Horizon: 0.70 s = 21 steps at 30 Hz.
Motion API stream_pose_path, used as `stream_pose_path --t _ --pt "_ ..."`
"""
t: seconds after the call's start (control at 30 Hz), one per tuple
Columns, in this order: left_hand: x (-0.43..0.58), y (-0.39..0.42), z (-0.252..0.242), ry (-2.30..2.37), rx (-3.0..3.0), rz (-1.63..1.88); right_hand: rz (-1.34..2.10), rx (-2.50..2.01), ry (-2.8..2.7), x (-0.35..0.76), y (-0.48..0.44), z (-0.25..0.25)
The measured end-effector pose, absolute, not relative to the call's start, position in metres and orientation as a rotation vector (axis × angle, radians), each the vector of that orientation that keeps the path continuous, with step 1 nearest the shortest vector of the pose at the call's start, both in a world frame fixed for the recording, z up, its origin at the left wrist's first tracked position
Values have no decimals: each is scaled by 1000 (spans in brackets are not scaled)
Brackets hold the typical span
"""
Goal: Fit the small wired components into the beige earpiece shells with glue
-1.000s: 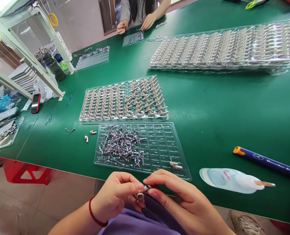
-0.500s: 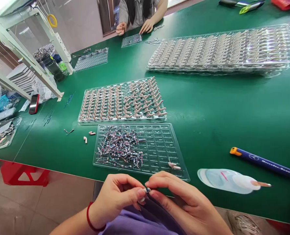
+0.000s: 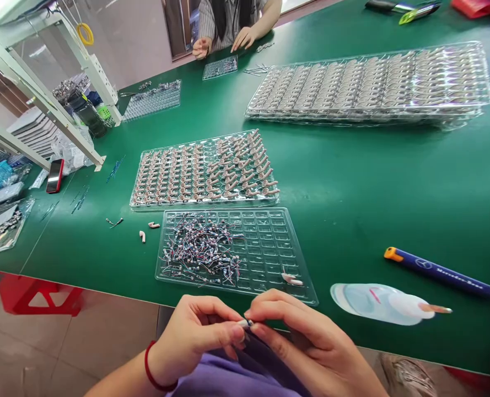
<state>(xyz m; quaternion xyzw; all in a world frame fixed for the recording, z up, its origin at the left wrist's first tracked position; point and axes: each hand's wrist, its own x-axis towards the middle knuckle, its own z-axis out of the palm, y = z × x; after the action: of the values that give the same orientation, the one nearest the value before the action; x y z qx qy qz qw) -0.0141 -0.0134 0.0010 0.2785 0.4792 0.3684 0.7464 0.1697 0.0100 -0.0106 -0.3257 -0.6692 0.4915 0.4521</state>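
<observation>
Just past the table's front edge, my left hand (image 3: 201, 331) pinches a small pale earbud shell (image 3: 243, 323) between thumb and forefinger. My right hand (image 3: 306, 333) meets it there, its thumb and fingertips closed on a tiny dark wired component (image 3: 249, 322) at the shell's end. How far the component sits inside the shell is hidden by my fingers. Beyond my hands lies a see-through plastic tray (image 3: 298, 259) with a heap of small wired components (image 3: 201, 248) on its left part. A few pale shell pieces (image 3: 292, 279) rest in its near right corner.
Behind it stands a tray of pinkish earbud shells (image 3: 203, 171); stacked filled trays (image 3: 369, 88) lie farther right. On the right are a squeeze bottle (image 3: 387, 305) and a blue cutter-like tool (image 3: 439, 273). Two loose shells (image 3: 143, 236) lie left. A co-worker's hands (image 3: 242, 38) work opposite.
The pinched shell has turned slightly, showing more of its pale side between my fingertips. Both hands keep nearly the same place. The co-worker's hand has shifted slightly left.
</observation>
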Motion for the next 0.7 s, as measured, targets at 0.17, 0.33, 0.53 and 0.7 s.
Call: stream_pose_path --t 0.17,0.33,0.53,0.7 --pt "-13 -15 2 1050 622 841 1222 -779 -1639 168 9 -11" --pt "-11 -16 4 1069 621 841 1244 -759 -1616 170 5 -13" --pt "-11 -16 4 1082 626 840 1234 -753 -1593 166 9 -10" --pt "-13 -16 3 1157 775 823 1036 -865 -1622 173 -4 -20"
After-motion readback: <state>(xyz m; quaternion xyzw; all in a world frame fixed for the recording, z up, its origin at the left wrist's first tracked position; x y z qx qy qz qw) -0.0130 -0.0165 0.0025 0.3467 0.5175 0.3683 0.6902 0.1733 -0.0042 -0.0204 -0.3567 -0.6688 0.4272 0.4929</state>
